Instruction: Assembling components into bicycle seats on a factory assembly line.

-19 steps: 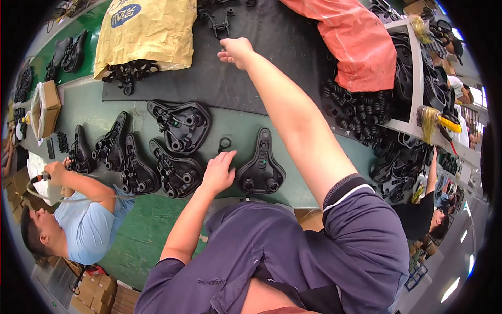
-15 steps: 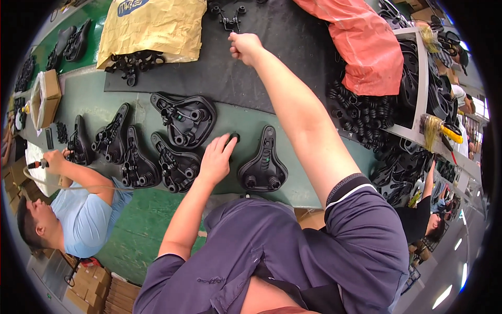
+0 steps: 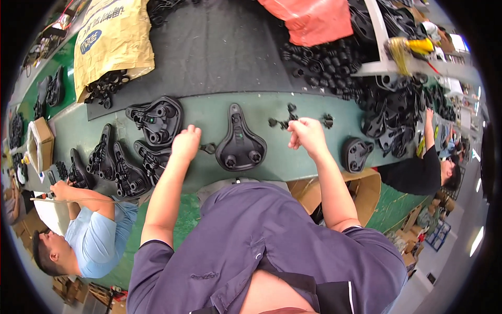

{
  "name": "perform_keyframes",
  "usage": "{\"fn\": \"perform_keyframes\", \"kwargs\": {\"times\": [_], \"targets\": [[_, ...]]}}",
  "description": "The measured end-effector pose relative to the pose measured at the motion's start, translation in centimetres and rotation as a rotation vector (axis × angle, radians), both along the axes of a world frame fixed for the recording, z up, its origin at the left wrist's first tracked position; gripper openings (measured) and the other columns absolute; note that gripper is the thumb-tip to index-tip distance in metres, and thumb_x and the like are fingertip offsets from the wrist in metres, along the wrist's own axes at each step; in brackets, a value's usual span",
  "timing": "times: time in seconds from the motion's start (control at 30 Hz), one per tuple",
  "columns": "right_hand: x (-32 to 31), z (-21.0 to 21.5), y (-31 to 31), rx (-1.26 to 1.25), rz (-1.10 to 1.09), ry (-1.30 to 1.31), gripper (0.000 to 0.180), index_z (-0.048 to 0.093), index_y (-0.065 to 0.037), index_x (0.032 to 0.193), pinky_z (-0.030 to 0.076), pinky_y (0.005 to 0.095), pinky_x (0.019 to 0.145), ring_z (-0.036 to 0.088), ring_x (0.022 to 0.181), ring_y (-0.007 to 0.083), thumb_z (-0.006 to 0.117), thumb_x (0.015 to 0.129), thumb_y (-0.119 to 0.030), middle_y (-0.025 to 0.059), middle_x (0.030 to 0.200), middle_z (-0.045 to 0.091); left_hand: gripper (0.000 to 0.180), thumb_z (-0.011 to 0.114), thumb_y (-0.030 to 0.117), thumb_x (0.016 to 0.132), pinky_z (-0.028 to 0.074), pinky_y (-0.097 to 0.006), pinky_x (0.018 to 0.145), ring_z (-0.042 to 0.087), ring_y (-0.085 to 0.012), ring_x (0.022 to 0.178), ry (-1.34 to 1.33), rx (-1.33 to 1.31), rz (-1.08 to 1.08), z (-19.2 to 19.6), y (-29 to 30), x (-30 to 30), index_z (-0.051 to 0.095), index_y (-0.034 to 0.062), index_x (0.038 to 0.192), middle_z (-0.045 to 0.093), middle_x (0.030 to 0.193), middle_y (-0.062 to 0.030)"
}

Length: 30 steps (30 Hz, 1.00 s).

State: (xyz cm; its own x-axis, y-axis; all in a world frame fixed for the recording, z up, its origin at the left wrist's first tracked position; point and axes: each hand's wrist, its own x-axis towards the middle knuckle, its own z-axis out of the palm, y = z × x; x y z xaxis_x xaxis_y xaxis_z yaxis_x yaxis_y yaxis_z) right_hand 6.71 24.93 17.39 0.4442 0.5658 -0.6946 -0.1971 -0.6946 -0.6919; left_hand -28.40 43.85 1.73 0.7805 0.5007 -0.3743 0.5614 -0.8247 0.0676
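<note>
A black bicycle saddle [image 3: 239, 141] lies underside up on the green table in front of me, nose pointing away. To its left, my left hand [image 3: 186, 142] is closed, with a small black ring-like part [image 3: 208, 148] sticking out from the fingers toward the saddle. Right of the saddle, my right hand [image 3: 308, 135] is closed on a black bracket [image 3: 286, 118] with knobbed ends, raised over the table. Another knobbed black piece [image 3: 328, 121] shows beyond that hand; whether it belongs to the bracket I cannot tell.
More upturned saddles [image 3: 157, 120] lie at left and another saddle [image 3: 357, 154] at right. A yellow paper sack [image 3: 115, 42] and a red sack [image 3: 314, 21] spill black parts onto the dark mat [image 3: 209, 52]. A co-worker in light blue [image 3: 99, 230] works at left; another in black [image 3: 418, 172] at right.
My right hand has come back from the far mat to above the near table, bringing the bracket. My left hand has shifted to the left of the saddle. The view has moved too.
</note>
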Motion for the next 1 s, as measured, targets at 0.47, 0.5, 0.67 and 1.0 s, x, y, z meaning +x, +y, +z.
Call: {"fn": "perform_keyframes", "kwargs": {"times": [0.47,0.5,0.67,1.0], "targets": [[-4.8,-13.4,-12.7,-0.243,0.646,-0.907,0.100,0.030,-0.005,0.166,0.045,0.0557,0.114,0.059,0.131,0.0438,0.083,0.086,-0.034,0.0239,0.153,0.049,0.051,0.086,0.029,0.086,0.058,-0.051,0.086,0.070,-0.0421,0.102,-0.421,-0.356,0.190,7.5,-12.9,3.6,0.059,0.0049,0.122,0.063,0.117,-0.0156],[-5.0,-14.2,-13.0,-0.227,0.662,-0.933,0.101,0.029,-0.005,0.167,0.046,0.0557,0.112,0.060,0.129,0.0433,0.083,0.086,-0.034,0.0238,0.150,0.051,0.049,0.086,0.027,0.086,0.059,-0.050,0.084,0.070,-0.0399,0.101,-0.432,-0.327,0.169,6.7,-14.0,3.4,0.059,0.0062,0.120,0.061,0.115,-0.0138],[-4.0,-16.1,-12.4,-0.226,0.688,-0.910,0.104,0.024,-0.001,0.167,0.049,0.0545,0.109,0.064,0.122,0.0422,0.080,0.087,-0.034,0.0233,0.140,0.056,0.042,0.084,0.021,0.084,0.059,-0.048,0.081,0.068,-0.0345,0.101,-0.475,-0.192,0.058,5.7,-15.0,3.2,0.058,0.0090,0.115,0.058,0.110,-0.0108],[-4.3,-7.0,-5.0,0.083,0.242,-0.227,0.068,0.069,0.007,0.130,0.059,0.0410,0.084,0.073,0.094,0.0254,0.084,0.084,-0.041,0.0181,0.108,0.075,0.052,0.084,0.018,0.086,0.059,-0.048,0.087,0.071,-0.0375,0.102,-0.488,-0.367,0.151,5.8,-14.3,1.9,0.061,0.0081,0.131,0.062,0.127,-0.0129]]}}
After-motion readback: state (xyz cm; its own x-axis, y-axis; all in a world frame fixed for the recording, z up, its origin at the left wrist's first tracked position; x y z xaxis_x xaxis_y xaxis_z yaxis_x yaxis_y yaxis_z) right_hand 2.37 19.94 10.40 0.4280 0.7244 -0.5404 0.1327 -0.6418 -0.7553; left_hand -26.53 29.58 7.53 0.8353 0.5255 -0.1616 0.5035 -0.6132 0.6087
